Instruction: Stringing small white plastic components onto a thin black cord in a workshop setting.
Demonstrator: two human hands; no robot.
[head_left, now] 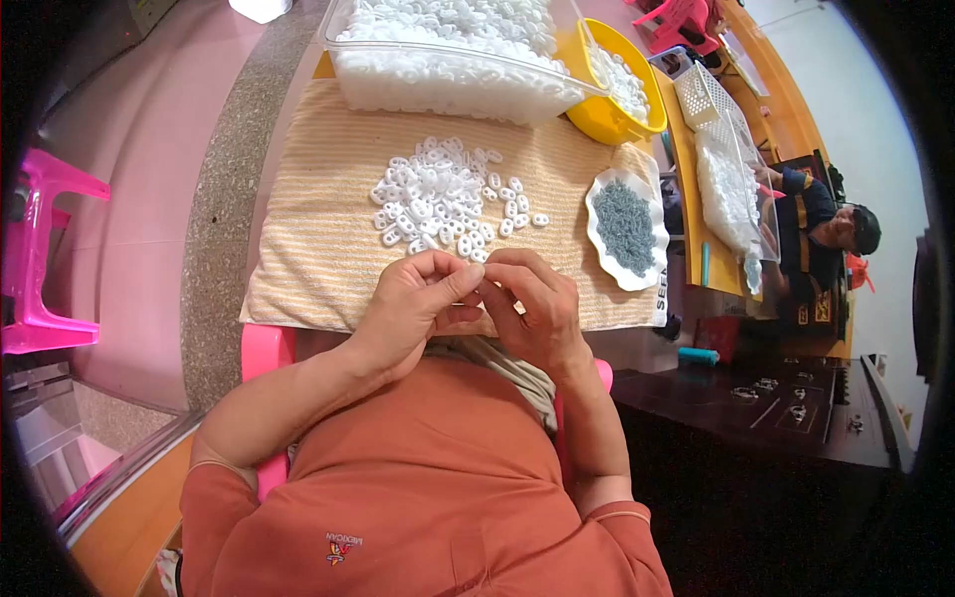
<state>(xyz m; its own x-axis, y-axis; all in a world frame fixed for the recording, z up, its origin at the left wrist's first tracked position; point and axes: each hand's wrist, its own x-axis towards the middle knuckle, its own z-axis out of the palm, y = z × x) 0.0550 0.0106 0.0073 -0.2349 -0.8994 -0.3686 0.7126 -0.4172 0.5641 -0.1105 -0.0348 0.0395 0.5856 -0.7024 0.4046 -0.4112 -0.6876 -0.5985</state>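
Observation:
My left hand (410, 301) and my right hand (537, 310) meet at the near side of a striped towel (318, 234), thumbs and fingertips pinched together. Whatever sits between them is too small and too covered to make out. Just beyond the fingertips lies a loose pile of small white oval plastic pieces (428, 194), each with two holes. Several stray pieces (512, 207) are scattered to the pile's right. Farther right, a white scalloped dish (601, 239) holds a heap of tiny dark grey parts (627, 227), too fine to name.
A clear plastic bin (448, 75) full of white pieces stands at the far edge, beside a yellow basin (597, 121) holding more. A pink stool (55, 249) is at left. On the right, a person (816, 224) sits by another table with a white basket (701, 99).

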